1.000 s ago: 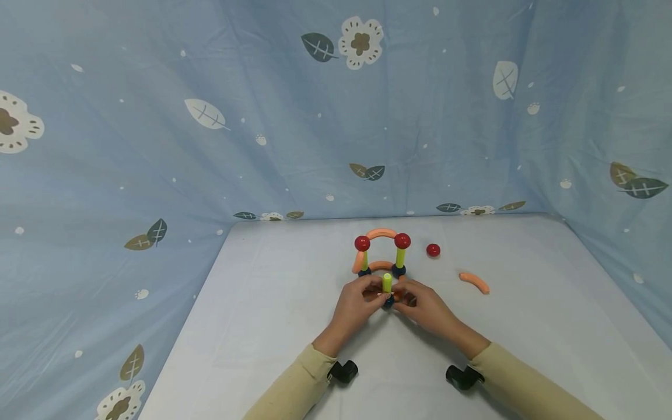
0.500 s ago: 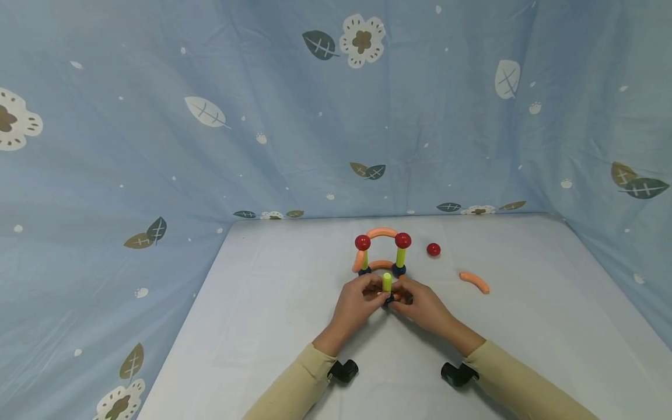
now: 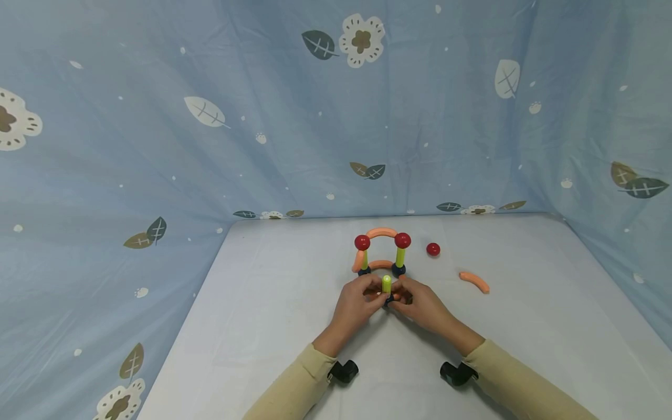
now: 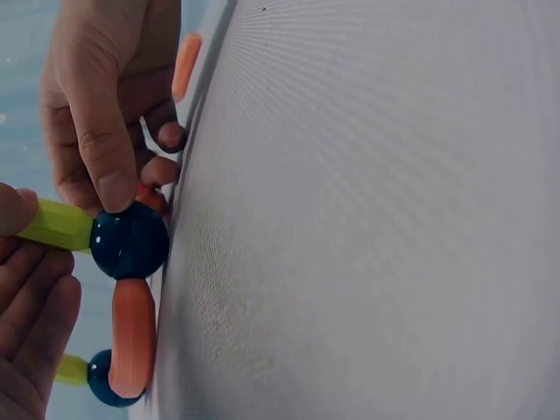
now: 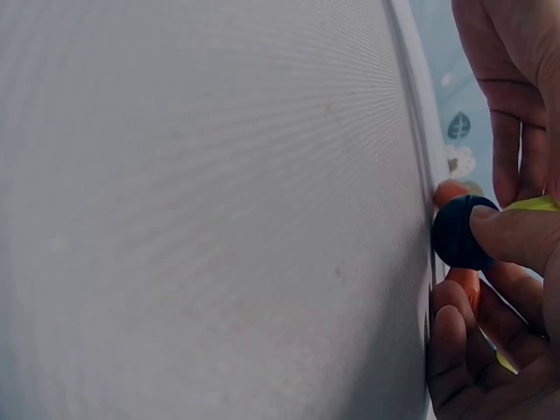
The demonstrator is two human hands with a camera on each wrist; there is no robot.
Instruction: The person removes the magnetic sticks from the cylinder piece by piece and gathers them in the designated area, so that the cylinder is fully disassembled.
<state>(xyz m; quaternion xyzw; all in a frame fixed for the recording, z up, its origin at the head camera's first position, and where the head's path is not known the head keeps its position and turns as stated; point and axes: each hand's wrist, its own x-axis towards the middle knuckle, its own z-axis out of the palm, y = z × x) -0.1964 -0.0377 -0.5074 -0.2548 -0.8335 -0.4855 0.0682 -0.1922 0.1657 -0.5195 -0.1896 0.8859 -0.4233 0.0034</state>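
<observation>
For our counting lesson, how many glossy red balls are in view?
3: one red ball and another top upright lime-green rods; a third lies loose on the white table, right of them. More may be hidden.

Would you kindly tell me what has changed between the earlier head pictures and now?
Very little: the black camera on the right wrist has shifted slightly left, toward the other arm. Nothing was visibly taken up or let go: the left hand stays at the lime-green rod, the right hand at the dark blue ball. The loose red ball and loose orange curved rod lie as before.
</observation>
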